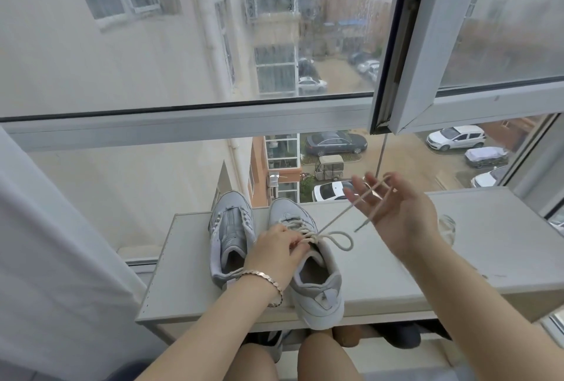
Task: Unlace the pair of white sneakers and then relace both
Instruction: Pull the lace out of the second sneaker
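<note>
Two white sneakers stand side by side on a white shelf top [396,270], toes toward the window. The left sneaker [232,237] shows bare eyelets with no lace across its tongue. The right sneaker [317,286] is laced. My left hand [274,251], with a bracelet on the wrist, pinches the lace at the top eyelets. A lace loop [341,240] hangs off to the right of that spot. My right hand [403,212] is raised to the right with fingers spread. A strand runs taut from the shoe, wraps over those fingers, and its tip dangles below.
A window sash [427,45] swings inward above my right hand. A clear glass item [447,226] sits on the shelf behind my right wrist. A white curtain [45,258] hangs at the left. Dark shoes [399,336] sit under the shelf, near my knees.
</note>
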Motion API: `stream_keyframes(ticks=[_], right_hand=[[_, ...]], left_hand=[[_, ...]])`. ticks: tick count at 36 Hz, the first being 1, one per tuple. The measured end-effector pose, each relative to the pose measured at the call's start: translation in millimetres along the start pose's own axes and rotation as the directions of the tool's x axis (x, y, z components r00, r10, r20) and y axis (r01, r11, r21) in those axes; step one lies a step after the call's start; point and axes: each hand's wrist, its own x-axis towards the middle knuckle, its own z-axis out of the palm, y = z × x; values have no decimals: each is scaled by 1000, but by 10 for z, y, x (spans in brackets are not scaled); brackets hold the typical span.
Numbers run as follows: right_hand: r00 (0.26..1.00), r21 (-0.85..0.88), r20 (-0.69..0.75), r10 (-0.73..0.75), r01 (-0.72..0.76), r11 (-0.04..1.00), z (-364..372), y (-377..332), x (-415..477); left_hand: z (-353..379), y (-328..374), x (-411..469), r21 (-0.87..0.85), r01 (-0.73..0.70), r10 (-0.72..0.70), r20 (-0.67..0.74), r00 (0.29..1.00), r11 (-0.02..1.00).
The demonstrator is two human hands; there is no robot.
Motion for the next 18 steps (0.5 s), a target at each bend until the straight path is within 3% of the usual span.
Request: stream_keyframes(ticks=[2, 5, 6, 8, 9, 11, 13, 15, 16, 18], right_hand=[[1000, -90, -14, -18, 17, 996, -17, -25, 44], [975, -410, -48, -219, 181, 894, -49, -63, 124], [943, -563, -30, -332, 258, 785, -85, -80, 150], [828, -833, 128, -546, 389, 394, -162, -135, 193], [791, -881, 214, -573, 410, 237, -209, -163, 213], [827, -934, 295, -479, 354, 37, -265, -181, 239], [913, -945, 313, -262, 271, -184, -310, -115, 254], [949, -866, 314, -27, 275, -418, -352, 17, 199], [934, -814, 349, 75, 342, -469, -382, 96, 167], [874, -764, 449, 185, 483, -427, -370, 256, 90]], left_hand=[[-7, 13, -9, 28, -17, 17, -4, 1000, 999], [-7, 36, -15, 75, -42, 44, -28, 999, 996], [-4, 40, -15, 86, -47, 50, -34, 998, 995], [9, 44, -11, 96, -51, 55, -39, 998, 994], [16, 44, -11, 94, -51, 56, -46, 997, 994], [26, 50, -6, 83, -47, 52, -61, 997, 995], [33, 64, 10, 72, -31, 36, -62, 997, 997], [27, 80, 22, 34, -11, 13, -52, 999, 999], [21, 86, 26, 9, -7, 7, -43, 999, 1000], [9, 87, 37, -24, -8, 7, -26, 1000, 1000]])
